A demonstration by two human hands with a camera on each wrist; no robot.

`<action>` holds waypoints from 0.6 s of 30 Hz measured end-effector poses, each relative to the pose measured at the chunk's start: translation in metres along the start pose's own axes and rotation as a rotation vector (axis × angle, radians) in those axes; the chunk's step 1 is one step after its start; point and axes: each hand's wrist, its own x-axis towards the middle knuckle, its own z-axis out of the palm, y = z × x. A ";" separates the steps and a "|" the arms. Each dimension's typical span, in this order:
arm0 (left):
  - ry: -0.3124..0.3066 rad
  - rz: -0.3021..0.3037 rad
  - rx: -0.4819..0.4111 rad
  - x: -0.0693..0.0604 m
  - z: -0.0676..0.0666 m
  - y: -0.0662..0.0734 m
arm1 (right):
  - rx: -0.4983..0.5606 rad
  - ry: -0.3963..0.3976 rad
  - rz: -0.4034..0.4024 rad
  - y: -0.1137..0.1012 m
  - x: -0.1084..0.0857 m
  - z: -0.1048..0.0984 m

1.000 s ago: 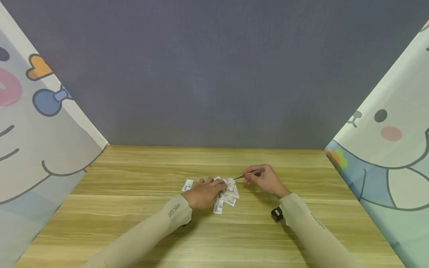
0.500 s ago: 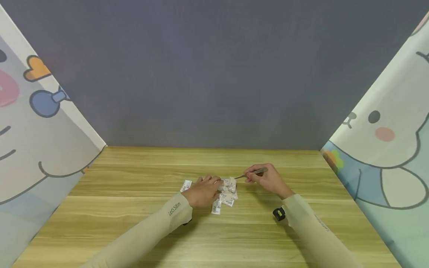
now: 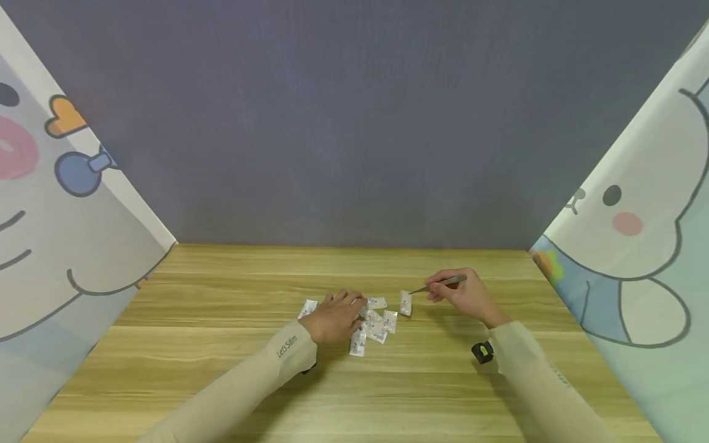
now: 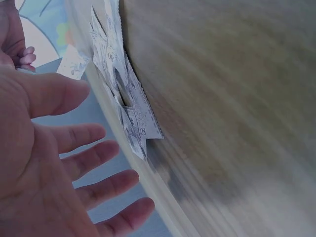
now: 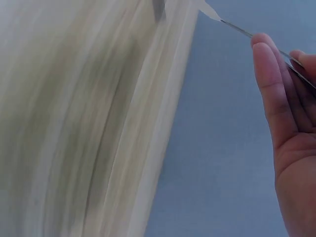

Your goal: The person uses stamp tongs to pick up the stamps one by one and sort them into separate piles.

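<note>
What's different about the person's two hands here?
The right hand pinches slim tweezers, while the left hand shows nothing in its grasp. The left hand's fingers are stretched and spread; the right hand's are bent around the tool. The left hand hides part of the packet pile, whereas the right hand is off to its right, with a single packet at the tool's tip. Both are bare, below pale, lettered sleeves.

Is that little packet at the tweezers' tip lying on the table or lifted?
Lifted: the left wrist view shows the packet against the grey backdrop, above the table, while tweezers grip its edge.
</note>
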 end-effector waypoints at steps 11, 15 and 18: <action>-0.019 0.005 0.018 0.000 -0.001 0.004 | -0.049 0.016 0.091 0.018 -0.006 -0.020; -0.030 0.014 0.000 0.002 -0.002 0.006 | -0.064 0.020 0.120 0.021 -0.008 -0.026; -0.037 0.015 -0.001 0.004 -0.003 0.007 | -0.075 0.027 0.151 0.024 -0.009 -0.029</action>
